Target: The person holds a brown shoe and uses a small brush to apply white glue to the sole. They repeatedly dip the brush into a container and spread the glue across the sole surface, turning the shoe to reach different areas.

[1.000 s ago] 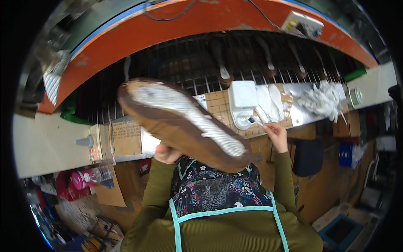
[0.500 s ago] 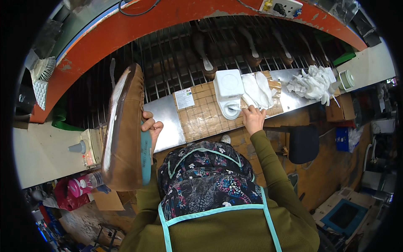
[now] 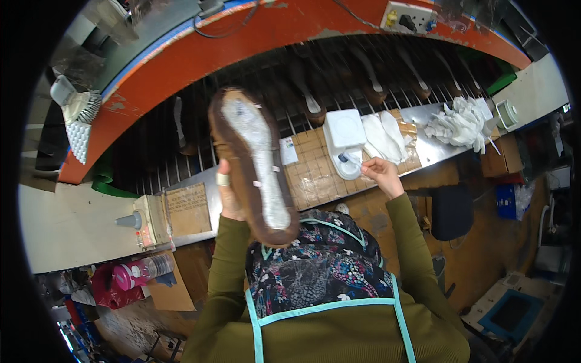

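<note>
My left hand [image 3: 229, 195] holds a brown shoe [image 3: 253, 163] bottom-up above the bench; its underside shows a pale, whitish insole area. A ring sits on one finger of that hand. My right hand [image 3: 380, 173] is at the white glue container [image 3: 344, 141] on the bench, fingers pinched on a small brush handle [image 3: 350, 161] at its open front. White insole pieces [image 3: 382, 134] lie just right of the container. A patterned scarf and an olive top with a teal-edged apron fill the lower middle.
A rack of dark bars carrying several shoes [image 3: 369, 78] runs behind the bench under an orange curved frame [image 3: 254, 36]. White rags [image 3: 461, 123] and a tape roll [image 3: 507, 113] lie far right. A small bottle [image 3: 128, 220] and a box [image 3: 152, 219] stand left; a brush [image 3: 80, 109] sits upper left.
My left hand has turned the shoe from edge-on at the left to sole-up nearer the middle. My right hand has drawn back slightly from the insoles to the container's front.
</note>
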Demonstrator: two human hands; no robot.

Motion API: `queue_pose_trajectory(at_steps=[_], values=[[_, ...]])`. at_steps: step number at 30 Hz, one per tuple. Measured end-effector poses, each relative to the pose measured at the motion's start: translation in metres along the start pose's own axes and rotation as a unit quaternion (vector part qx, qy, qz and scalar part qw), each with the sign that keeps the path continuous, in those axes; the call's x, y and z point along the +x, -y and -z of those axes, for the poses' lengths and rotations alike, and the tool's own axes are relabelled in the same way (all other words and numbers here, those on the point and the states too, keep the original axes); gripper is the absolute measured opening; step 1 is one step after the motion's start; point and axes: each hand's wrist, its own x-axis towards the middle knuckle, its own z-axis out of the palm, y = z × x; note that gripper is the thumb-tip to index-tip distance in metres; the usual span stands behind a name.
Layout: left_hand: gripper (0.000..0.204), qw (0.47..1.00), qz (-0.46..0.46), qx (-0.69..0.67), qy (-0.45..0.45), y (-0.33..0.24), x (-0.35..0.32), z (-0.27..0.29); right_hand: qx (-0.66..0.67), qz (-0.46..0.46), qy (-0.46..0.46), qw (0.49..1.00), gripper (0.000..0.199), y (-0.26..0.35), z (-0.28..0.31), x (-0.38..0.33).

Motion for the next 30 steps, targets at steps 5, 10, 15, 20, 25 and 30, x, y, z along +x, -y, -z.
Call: queue_pose_trajectory(at_steps=[5,10,15,20,25,30], values=[[0.085,0.989,0.091,-0.027,0.115,0.008,0.026,-0.008,-0.196,0.334,-0.161,0.908,0.017,0.130,-0.040,-0.023],[0.093,0.986,-0.017,0.036,0.163,0.005,0.021,-0.042,-0.097,0.410,-0.104,0.901,0.019,0.189,-0.072,-0.039],[0.090,0.981,-0.054,0.090,0.165,-0.008,0.007,-0.065,-0.068,0.410,-0.095,0.904,0.017,0.197,-0.082,-0.031],[0.083,0.976,-0.071,0.117,0.169,-0.016,-0.002,-0.072,-0.064,0.428,-0.098,0.896,0.015,0.214,-0.082,-0.020],[0.081,0.973,-0.075,0.140,0.166,-0.022,-0.006,-0.069,-0.063,0.448,-0.101,0.886,0.015,0.231,-0.083,-0.002],[0.082,0.971,-0.084,0.146,0.168,-0.025,-0.007,-0.066,-0.063,0.458,-0.117,0.879,0.015,0.241,-0.083,0.014]])
